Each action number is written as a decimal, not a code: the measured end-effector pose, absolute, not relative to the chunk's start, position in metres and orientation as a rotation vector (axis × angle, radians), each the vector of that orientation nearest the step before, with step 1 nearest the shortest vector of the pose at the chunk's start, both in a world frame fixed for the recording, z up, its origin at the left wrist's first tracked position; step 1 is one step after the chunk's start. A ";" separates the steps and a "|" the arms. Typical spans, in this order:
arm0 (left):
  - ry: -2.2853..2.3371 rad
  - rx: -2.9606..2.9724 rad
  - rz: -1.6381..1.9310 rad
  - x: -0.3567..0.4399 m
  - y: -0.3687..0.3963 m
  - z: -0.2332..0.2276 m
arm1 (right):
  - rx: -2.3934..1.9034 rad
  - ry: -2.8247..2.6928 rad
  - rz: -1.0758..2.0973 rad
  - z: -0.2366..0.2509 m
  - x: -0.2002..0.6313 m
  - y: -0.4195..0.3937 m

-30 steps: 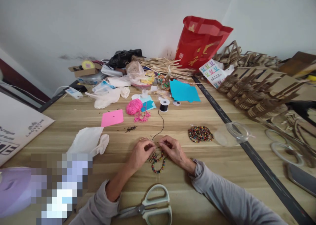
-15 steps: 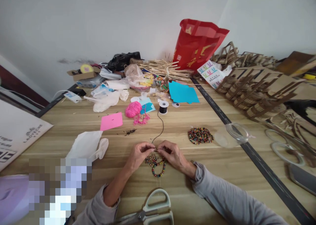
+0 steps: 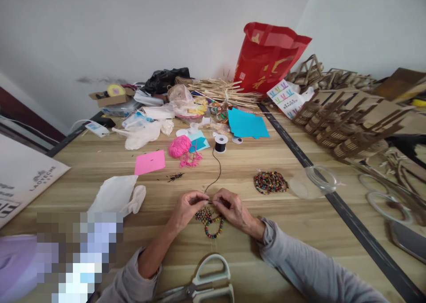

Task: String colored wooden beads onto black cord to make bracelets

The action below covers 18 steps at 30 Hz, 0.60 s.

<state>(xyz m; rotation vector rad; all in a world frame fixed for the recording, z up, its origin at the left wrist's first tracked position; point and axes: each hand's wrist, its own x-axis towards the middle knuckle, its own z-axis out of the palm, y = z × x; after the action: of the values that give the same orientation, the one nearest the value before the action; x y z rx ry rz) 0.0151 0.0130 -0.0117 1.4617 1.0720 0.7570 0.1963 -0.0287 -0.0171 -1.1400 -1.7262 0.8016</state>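
Note:
My left hand (image 3: 186, 208) and my right hand (image 3: 231, 209) meet fingertip to fingertip low on the wooden table (image 3: 249, 192), both pinching a thin black cord (image 3: 216, 172). The cord runs back to a small black spool (image 3: 220, 143). Under my fingers lies a string of coloured beads (image 3: 210, 219), partly coiled and partly looped. A loose pile of coloured beads (image 3: 270, 182) sits to the right of my right hand.
Pale-handled scissors (image 3: 203, 285) lie at the near edge. A clear plastic bag (image 3: 313, 182) lies by the bead pile. Pink yarn (image 3: 179, 147), pink paper (image 3: 150, 162), blue paper (image 3: 246, 123), white cloth (image 3: 118, 194), a red bag (image 3: 268, 57) and wooden parts (image 3: 353, 121) surround the work spot.
My fingertips have closed in on each other along the cord. The view has shifted slightly; the beads and spool stay where they were.

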 end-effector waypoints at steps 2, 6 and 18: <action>1.074 1.458 0.759 0.015 0.013 -0.011 | -1.145 -1.729 0.806 -0.018 0.196 -0.029; 1.066 1.446 0.762 0.016 0.013 -0.010 | -1.140 -1.728 0.806 -0.017 0.196 -0.029; 1.041 1.454 0.766 0.017 0.012 -0.010 | -1.160 -1.733 0.812 -0.016 0.196 -0.029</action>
<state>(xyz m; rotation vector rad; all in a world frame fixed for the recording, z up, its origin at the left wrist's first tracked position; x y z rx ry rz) 0.0169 0.0119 -0.0102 1.4539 1.0408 0.7659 0.1957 -0.0286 -0.0164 -1.1604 -1.7333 0.8124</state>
